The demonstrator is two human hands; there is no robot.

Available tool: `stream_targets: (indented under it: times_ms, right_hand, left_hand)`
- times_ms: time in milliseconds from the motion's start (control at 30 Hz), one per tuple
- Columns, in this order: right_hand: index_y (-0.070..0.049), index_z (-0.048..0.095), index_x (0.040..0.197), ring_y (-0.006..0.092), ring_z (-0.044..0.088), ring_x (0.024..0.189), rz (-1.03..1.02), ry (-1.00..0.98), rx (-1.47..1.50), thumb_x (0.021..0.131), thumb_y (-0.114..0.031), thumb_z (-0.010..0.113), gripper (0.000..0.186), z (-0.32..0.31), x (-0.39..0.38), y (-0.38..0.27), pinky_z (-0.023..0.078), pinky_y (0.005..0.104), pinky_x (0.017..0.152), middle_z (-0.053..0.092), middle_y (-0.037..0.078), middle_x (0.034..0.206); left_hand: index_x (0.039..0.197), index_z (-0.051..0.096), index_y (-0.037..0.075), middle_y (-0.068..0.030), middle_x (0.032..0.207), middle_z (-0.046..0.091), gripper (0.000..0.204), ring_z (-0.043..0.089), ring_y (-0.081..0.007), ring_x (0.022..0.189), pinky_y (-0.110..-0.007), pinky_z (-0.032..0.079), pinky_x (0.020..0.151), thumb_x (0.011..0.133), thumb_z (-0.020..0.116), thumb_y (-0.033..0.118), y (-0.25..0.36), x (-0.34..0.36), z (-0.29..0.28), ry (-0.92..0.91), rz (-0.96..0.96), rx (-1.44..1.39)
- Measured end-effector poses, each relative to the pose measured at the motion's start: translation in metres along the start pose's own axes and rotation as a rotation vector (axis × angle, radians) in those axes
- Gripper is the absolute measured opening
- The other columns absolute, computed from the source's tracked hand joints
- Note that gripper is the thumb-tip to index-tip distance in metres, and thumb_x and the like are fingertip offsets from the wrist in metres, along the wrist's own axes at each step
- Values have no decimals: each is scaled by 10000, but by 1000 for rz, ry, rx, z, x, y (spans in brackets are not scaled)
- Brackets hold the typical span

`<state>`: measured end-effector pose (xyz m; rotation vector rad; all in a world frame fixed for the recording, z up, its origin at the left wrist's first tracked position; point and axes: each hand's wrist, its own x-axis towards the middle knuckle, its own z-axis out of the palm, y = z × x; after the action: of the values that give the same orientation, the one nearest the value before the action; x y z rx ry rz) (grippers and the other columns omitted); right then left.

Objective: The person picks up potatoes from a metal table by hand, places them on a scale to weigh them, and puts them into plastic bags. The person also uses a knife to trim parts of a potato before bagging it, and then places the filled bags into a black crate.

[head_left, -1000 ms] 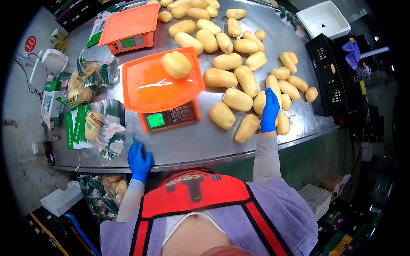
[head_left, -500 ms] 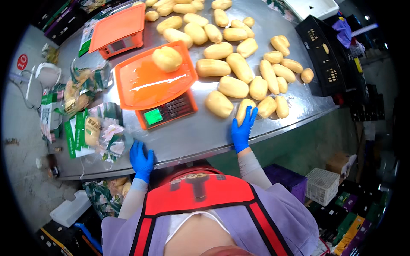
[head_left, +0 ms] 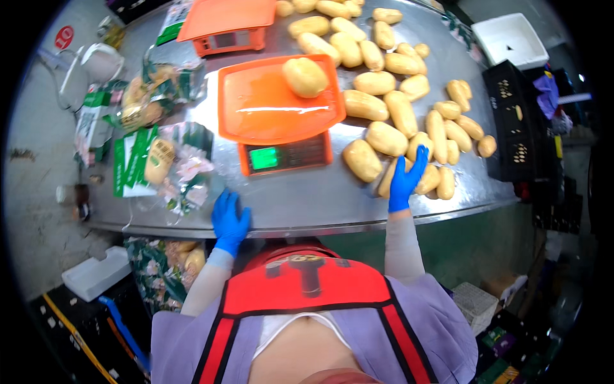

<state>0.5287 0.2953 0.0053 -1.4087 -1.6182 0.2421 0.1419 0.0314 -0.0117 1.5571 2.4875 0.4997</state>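
Observation:
Pale yellow, oblong vegetables that look like lotus root segments lie across the right half of the metal table. Among the nearest ones is my right hand, in a blue glove. Its thumb and fingers are apart, with the fingertips at one lotus root segment; no firm grip shows. My left hand, gloved in blue too, lies flat and empty by the table's near edge. Between and beyond my hands stands an orange scale with a lit green display. One larger lotus root segment sits on its tray.
A second orange scale stands farther back. Flower-printed plastic bags and green-and-white cards lie at the left. At the right edge are a black crate and a white tray. A filled bag sits below the table's left side.
My right hand has moved right and away from me, from one near lotus root segment to another. My left hand stays by the edge. The whole view has shifted.

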Motion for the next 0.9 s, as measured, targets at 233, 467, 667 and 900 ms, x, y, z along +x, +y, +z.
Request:
stream_targets:
  times_ms: [233,467,667,900]
  right_hand:
    - [51,339,1414,284,448,1263,430,36,385,894,-186,628,640,51,148,55,360,350,1051,438,206,1398]
    - [49,260,1444,360,407,1323,618,-122,-6,726,-541,716,1035,122,235,133,357,416,1071,420,286,1400]
    - [70,243,1426,353,546,1176,738,-77,-375,595,-470,836,1155,141,248,136,470,404,950,442,296,1361]
    - [-75,569,1194,303,594,1005,1179,-125,1212,767,-368,651,525,80,238,116,506,461,870,611,115,1143]
  left_hand:
    - [1268,537,88,-146,1388,461,557,432,-364,1250,-464,345,1038,782,678,319,3,1,-2,14,-11,-40]
    - [1271,537,98,-148,1370,476,557,445,-358,1239,-451,349,1023,782,673,325,8,3,-9,-26,-40,20]
    - [1247,555,91,-151,1350,495,533,468,-351,1217,-454,357,1012,776,672,312,9,6,-11,-13,-16,-16]
    - [1242,555,88,-151,1353,492,533,469,-359,1214,-462,358,1015,769,676,301,11,5,-11,-19,-12,-30]
